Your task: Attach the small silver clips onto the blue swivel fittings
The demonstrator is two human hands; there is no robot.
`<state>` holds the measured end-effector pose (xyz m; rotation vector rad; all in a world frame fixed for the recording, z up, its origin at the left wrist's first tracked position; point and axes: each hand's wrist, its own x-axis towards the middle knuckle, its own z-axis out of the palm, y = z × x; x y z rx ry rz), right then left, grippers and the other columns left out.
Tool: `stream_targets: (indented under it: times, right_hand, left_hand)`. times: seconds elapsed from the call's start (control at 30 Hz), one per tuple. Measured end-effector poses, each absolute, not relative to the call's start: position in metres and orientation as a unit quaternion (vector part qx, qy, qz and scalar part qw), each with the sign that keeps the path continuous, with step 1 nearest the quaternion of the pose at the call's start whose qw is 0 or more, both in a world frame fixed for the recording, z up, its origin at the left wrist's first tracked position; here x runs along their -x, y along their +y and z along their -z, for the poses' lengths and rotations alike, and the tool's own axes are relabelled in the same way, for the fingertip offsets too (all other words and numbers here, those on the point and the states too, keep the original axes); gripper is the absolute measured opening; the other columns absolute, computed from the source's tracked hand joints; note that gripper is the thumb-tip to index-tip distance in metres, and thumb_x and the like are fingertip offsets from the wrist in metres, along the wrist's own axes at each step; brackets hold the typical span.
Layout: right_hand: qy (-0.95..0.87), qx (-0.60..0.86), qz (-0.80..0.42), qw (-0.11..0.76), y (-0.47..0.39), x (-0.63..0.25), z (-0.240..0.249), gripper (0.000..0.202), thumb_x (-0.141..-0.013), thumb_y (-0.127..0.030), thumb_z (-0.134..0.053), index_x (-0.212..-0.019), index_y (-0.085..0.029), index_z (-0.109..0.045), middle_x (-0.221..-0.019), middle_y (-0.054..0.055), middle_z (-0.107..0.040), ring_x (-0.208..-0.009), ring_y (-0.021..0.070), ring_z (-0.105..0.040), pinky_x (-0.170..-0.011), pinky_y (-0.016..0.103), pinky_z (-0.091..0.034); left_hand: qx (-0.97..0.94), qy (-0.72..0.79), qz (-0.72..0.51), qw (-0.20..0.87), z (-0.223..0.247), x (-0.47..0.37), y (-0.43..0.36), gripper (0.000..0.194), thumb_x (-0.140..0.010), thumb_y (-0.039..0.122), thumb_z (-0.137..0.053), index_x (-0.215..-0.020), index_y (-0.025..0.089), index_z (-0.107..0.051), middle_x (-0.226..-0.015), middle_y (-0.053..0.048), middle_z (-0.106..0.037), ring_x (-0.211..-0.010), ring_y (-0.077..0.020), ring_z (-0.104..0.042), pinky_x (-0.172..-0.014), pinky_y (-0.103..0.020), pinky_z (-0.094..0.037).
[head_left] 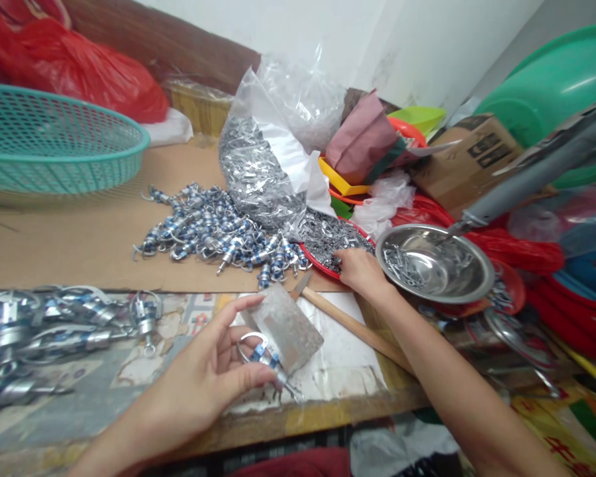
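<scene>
My left hand (pixel 206 371) holds a small silver-and-blue metal fitting (pixel 264 354) with a curved arm, gripped between thumb and fingers. It is over a grey metal block (pixel 291 328) on the bench. My right hand (pixel 360 270) reaches into a red tray (pixel 322 266) of small grey metal pieces (pixel 330 237). Its fingers are bent together among the pieces; what they pinch is too small to make out. Between the hands lies a hammer (pixel 350 321), its wooden handle passing under my right forearm. A heap of similar blue-and-silver fittings (pixel 213 228) lies beyond my left hand.
A clear bag of metal pieces (pixel 263 172) leans behind the tray. To the right, a steel bowl (pixel 434 291) holds pins, with a grey tool handle (pixel 536 172) above it. More fittings (pixel 54 331) lie at left, before a turquoise basket (pixel 59 142). A cardboard box (pixel 469 162) stands back right.
</scene>
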<state>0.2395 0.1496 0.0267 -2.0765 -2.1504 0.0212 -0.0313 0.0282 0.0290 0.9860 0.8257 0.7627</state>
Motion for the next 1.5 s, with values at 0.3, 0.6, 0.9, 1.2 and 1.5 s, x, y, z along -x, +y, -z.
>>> stream_targets:
  times: [0.3,0.6,0.9,1.2,1.5]
  right_hand:
    - [-0.695,0.685,-0.032,0.215,0.150,-0.257,-0.043,0.014,-0.079,-0.010,-0.056,-0.081,-0.014,-0.069,-0.083,0.007,-0.070,-0.083,0.0204,-0.064,-0.081,0.034,-0.048]
    - [-0.817,0.429,-0.259,0.285,0.064,-0.165,-0.064,0.012,-0.078,-0.010,-0.058,-0.070,-0.015,-0.066,-0.066,0.001,-0.067,-0.061,0.0112,-0.062,-0.057,0.021,-0.049]
    - [-0.921,0.244,0.013,0.305,0.029,-0.146,-0.052,0.031,-0.093,-0.010,-0.034,-0.079,-0.009,-0.062,-0.076,0.011,-0.070,-0.078,0.0185,-0.068,-0.069,0.026,-0.055]
    - [-0.912,0.327,0.111,0.220,-0.003,-0.134,-0.053,0.034,-0.092,-0.008,-0.028,-0.101,-0.006,-0.061,-0.102,0.019,-0.069,-0.093,0.0246,-0.067,-0.078,0.033,-0.057]
    - [-0.803,0.524,0.027,0.282,0.023,-0.194,-0.032,0.026,-0.090,-0.015,-0.040,-0.112,-0.016,-0.054,-0.109,0.012,-0.065,-0.102,0.0225,-0.061,-0.087,0.037,-0.051]
  left_hand:
    - [-0.373,0.414,-0.371,0.743,-0.028,0.033,0.038,0.080,-0.060,0.012,-0.078,-0.126,0.022,-0.034,-0.076,0.004,-0.067,-0.067,-0.0143,-0.066,-0.064,-0.027,-0.052]
    - [-0.369,0.414,-0.371,0.745,-0.028,0.032,0.037,0.079,-0.060,0.012,-0.077,-0.126,0.023,-0.035,-0.075,0.003,-0.068,-0.070,-0.0158,-0.066,-0.065,-0.029,-0.052]
    - [-0.386,0.410,-0.380,0.734,-0.028,0.033,0.036,0.073,-0.061,0.014,-0.077,-0.122,0.020,-0.039,-0.071,0.005,-0.065,-0.066,-0.0121,-0.062,-0.062,-0.023,-0.050]
    - [-0.399,0.424,-0.382,0.718,-0.026,0.033,0.037,0.071,-0.061,0.016,-0.077,-0.121,0.020,-0.042,-0.074,0.003,-0.065,-0.065,-0.0120,-0.060,-0.059,-0.022,-0.047]
    - [-0.382,0.449,-0.367,0.719,-0.032,0.031,0.036,0.075,-0.055,0.013,-0.080,-0.120,0.021,-0.043,-0.071,0.005,-0.067,-0.065,-0.0138,-0.065,-0.063,-0.026,-0.054]
